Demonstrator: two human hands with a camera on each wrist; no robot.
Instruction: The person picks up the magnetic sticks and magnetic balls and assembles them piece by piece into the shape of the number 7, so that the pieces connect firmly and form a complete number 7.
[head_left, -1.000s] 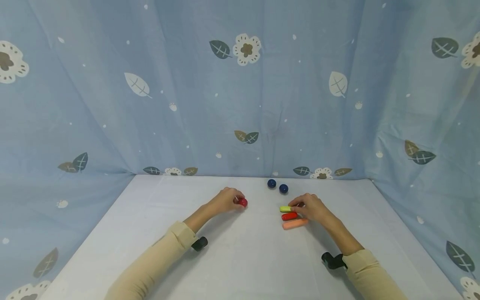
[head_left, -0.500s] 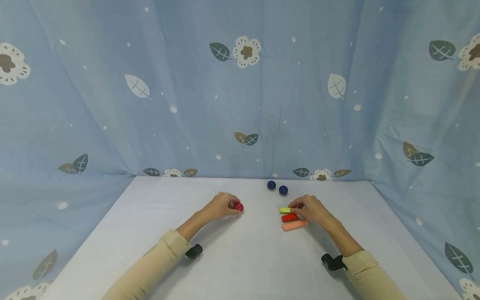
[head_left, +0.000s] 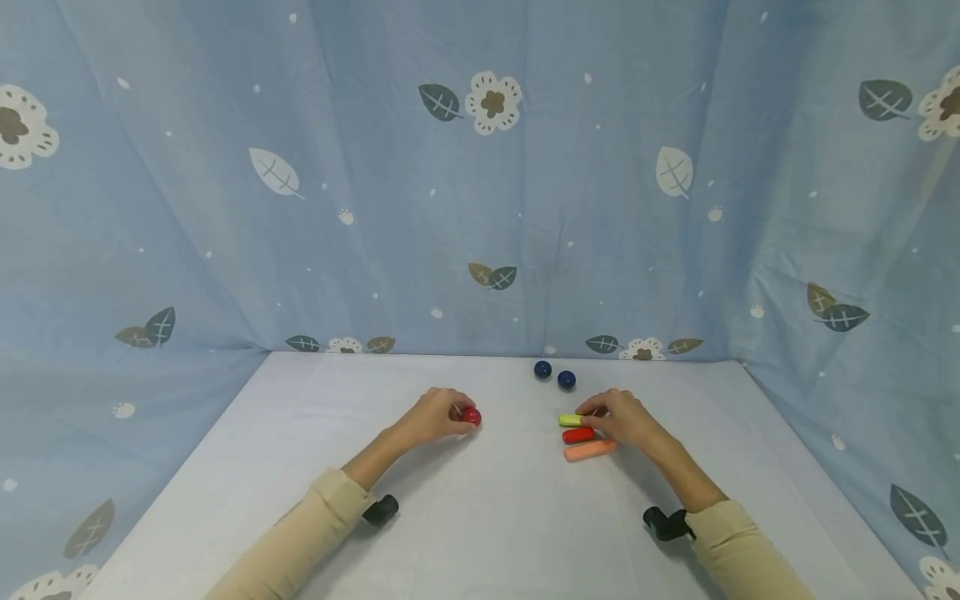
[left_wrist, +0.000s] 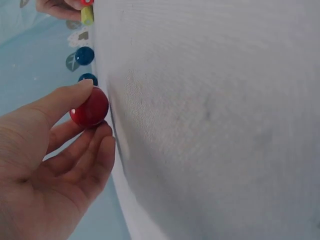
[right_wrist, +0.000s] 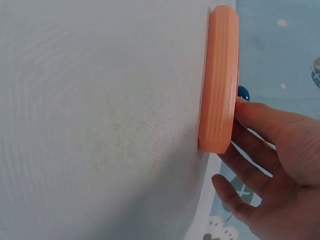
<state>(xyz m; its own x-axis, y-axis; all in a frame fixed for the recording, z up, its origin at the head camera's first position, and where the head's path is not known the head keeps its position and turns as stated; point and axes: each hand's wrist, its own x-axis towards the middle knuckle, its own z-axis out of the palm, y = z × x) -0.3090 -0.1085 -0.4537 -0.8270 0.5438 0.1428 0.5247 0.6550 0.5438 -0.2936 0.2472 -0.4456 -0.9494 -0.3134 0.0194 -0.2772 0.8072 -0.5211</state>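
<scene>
Near the middle of the table, my left hand [head_left: 437,416] pinches a glossy red ball [head_left: 471,416] between thumb and fingers. The left wrist view shows the thumb on top of the red ball [left_wrist: 91,108] and fingertips beneath it. My right hand [head_left: 624,417] pinches the right end of a short yellow-green stick [head_left: 570,421]. Just nearer lies a red stick [head_left: 577,435], and then a longer orange stick [head_left: 590,451]. The orange stick [right_wrist: 220,80] has ribbed sides and hides the right fingertips in the right wrist view.
Two dark blue balls, one at the far edge [head_left: 543,369] and one slightly nearer [head_left: 567,380], sit beyond the sticks. A white cloth covers the table [head_left: 480,533]. Blue patterned curtain [head_left: 375,208] hangs behind and along both sides.
My left hand has drawn the red ball a little to the left and toward me. The right hand and the sticks have stayed in place.
</scene>
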